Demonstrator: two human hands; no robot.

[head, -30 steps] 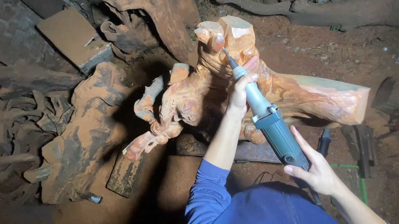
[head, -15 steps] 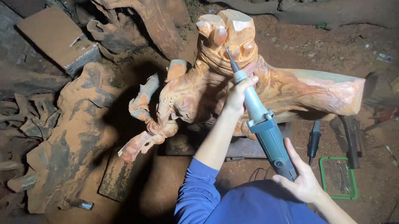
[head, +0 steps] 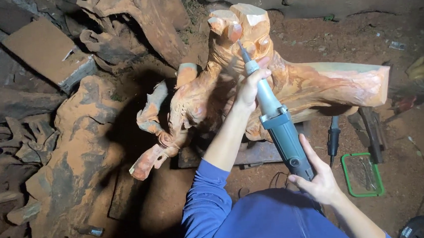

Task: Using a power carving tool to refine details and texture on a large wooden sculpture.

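Left hand [head: 249,84] fingers wrapped round die grinder [head: 277,124] nose; right hand [head: 318,178] fingers closed on its rear; bit touches root carving [head: 289,79].

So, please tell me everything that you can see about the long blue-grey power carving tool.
The long blue-grey power carving tool has a pale slim neck, a blue collar and a darker teal body. It lies slanted, with its thin tip against the upper part of the reddish carved wood root. The left hand grips its neck; the right hand holds its rear end.
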